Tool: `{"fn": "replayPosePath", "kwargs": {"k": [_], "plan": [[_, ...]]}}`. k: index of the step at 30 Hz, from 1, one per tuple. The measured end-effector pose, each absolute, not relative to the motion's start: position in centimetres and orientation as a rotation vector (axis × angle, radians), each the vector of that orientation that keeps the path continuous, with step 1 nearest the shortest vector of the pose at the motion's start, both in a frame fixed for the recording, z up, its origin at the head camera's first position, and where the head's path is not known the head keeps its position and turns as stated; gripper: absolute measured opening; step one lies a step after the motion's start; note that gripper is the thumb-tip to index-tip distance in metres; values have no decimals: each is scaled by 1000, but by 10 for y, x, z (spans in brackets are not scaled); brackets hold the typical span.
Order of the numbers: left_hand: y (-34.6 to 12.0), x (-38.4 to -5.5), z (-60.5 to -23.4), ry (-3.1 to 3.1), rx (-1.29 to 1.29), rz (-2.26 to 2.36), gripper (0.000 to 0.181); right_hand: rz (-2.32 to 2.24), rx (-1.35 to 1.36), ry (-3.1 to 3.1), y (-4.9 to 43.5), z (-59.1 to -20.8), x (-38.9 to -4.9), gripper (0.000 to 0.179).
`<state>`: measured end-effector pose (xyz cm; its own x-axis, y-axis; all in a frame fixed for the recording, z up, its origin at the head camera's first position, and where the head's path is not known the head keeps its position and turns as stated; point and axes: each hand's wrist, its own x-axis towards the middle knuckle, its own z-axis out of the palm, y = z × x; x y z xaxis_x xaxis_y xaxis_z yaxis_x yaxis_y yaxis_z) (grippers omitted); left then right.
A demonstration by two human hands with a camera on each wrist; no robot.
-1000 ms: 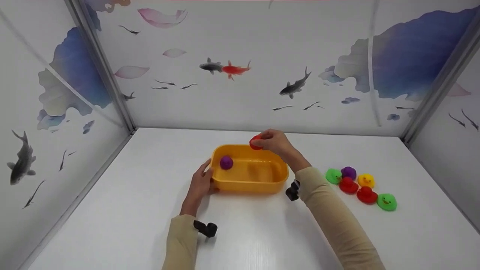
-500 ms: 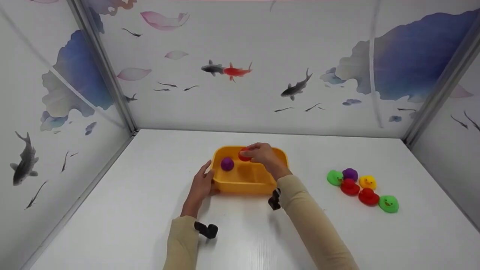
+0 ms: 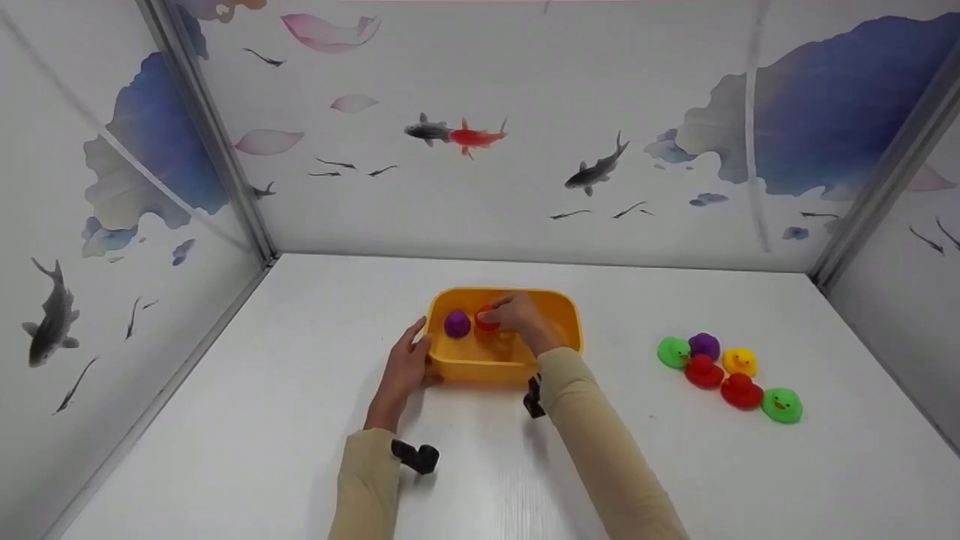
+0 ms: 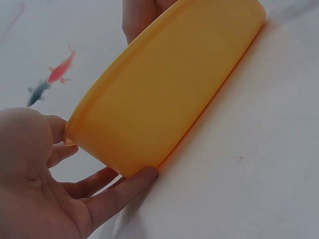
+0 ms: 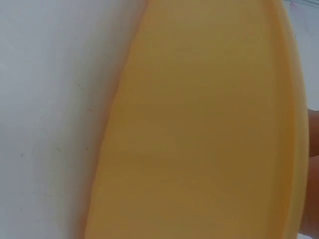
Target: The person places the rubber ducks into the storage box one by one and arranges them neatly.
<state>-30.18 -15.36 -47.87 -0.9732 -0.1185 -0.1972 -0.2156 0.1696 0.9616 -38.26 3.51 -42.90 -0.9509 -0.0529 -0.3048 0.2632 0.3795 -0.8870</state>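
A yellow plastic tub (image 3: 480,370) stands on the white table. My left hand (image 3: 406,370) holds its left end; in the left wrist view its fingers lie at the rim and at the bottom edge. Inside the tub, low over the floor, my right hand (image 3: 519,319) pinches a red rubber duck (image 3: 486,319) that its fingers partly cover. A purple rubber duck (image 3: 457,324) sits in the tub's left part, just beside the red one. The right wrist view shows mostly the tub's outer wall (image 5: 199,119), with part of the right hand (image 5: 313,194) behind the rim.
Right of the tub, several rubber ducks lie in a cluster: green (image 3: 673,352), purple (image 3: 704,346), yellow (image 3: 740,361), red (image 3: 742,391) and another green (image 3: 782,405). Walls printed with fish surround the table (image 3: 285,420) at the back and sides.
My right hand has carried the red duck from above the tub's far rim leftward and down into the tub, near the purple duck. The left hand stays at the tub's left end.
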Motion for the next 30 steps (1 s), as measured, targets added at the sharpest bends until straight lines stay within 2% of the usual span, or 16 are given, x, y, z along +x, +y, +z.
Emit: {"fn": "replayPosePath", "kwargs": {"k": [7, 15, 25, 30], "plan": [[-154, -302, -480, 2342, -318, 1945, 51, -1492, 263, 2397, 30, -438, -386, 31], [-155, -302, -478, 2387, -297, 1940, 51, -1556, 218, 2374, 30, -441, -386, 26], [-153, -303, -481, 2342, -305, 1947, 52, -1541, 141, 2419, 45, -432, -380, 42], [-154, -303, -480, 2356, -311, 1936, 52, -1558, 0, 2426, 62, -423, -370, 42]]}}
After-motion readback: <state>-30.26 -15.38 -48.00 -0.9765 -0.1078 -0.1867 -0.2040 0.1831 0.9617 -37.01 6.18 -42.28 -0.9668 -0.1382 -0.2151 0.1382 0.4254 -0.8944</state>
